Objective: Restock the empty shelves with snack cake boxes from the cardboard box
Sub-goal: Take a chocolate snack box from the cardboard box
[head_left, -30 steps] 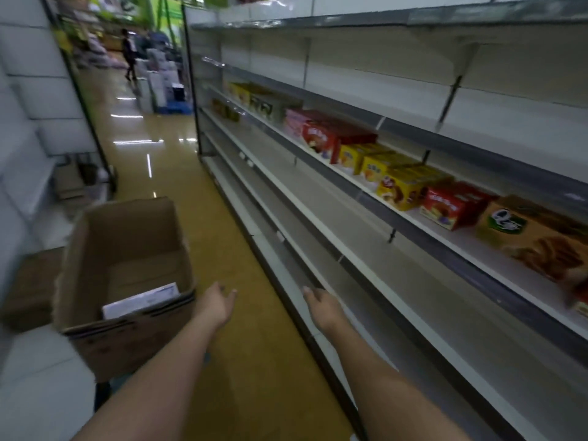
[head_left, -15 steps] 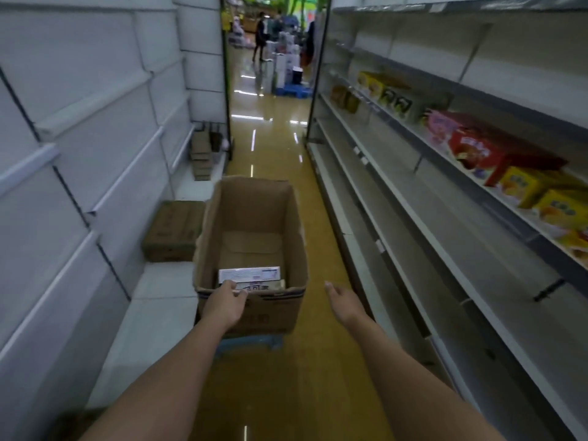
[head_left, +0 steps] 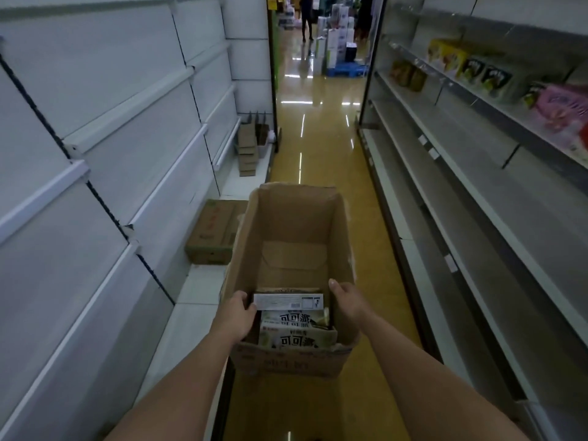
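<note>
An open cardboard box point(head_left: 339, 237) stands in the aisle in front of me. Several snack cake boxes lie at its near end. The top snack cake box point(head_left: 288, 301) shows a white printed side; beneath it are boxes with large black characters point(head_left: 296, 340). My left hand point(head_left: 237, 313) reaches in and curls its fingers round the left end of the top box. My right hand point(head_left: 345, 300) is inside the carton's right wall, thumb straight, a little apart from that box's right end. The grey shelves point(head_left: 477, 198) on the right are bare at the lower levels.
Snack boxes point(head_left: 560, 113) line the upper right shelf. White bare shelving point(head_left: 95, 154) runs along the left, with a closed carton point(head_left: 213, 233) and stacked flat cartons point(head_left: 248, 148) on its base. Far down the yellow floor stand a person point(head_left: 307, 17) and stacked goods point(head_left: 343, 43).
My view swung from the right shelves to the cardboard box. Both hands moved forward and down into it, and my left hand took hold of the top snack cake box.
</note>
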`<state>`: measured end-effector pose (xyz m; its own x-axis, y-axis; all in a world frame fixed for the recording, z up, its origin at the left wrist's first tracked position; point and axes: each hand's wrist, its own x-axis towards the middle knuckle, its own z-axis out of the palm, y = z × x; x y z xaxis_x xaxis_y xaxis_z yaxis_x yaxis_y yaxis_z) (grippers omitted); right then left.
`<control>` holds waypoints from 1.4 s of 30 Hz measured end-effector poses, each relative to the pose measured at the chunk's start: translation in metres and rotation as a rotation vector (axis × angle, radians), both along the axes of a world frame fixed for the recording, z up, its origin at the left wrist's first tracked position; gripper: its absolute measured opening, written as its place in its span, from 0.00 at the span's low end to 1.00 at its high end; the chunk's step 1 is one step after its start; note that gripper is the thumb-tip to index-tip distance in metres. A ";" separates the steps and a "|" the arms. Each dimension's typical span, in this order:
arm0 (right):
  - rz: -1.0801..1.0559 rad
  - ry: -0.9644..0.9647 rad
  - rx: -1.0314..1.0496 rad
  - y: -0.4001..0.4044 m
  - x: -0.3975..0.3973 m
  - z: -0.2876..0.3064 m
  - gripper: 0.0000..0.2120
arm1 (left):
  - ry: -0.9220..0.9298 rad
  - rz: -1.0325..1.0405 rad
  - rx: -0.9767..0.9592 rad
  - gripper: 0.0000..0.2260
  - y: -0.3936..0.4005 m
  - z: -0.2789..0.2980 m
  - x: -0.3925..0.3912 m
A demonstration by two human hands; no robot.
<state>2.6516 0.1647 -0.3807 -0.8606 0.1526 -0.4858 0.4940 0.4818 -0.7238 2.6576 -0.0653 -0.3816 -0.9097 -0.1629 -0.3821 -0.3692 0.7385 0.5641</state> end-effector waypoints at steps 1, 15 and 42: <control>0.008 -0.014 0.005 0.002 -0.011 -0.005 0.32 | -0.016 -0.005 -0.008 0.20 0.002 -0.004 -0.009; 0.091 -0.272 0.066 0.004 -0.110 -0.095 0.26 | -0.283 -0.002 0.047 0.23 0.010 -0.103 -0.094; -0.208 -0.585 0.145 -0.019 -0.209 -0.238 0.13 | -0.463 0.390 0.206 0.15 0.017 -0.260 -0.214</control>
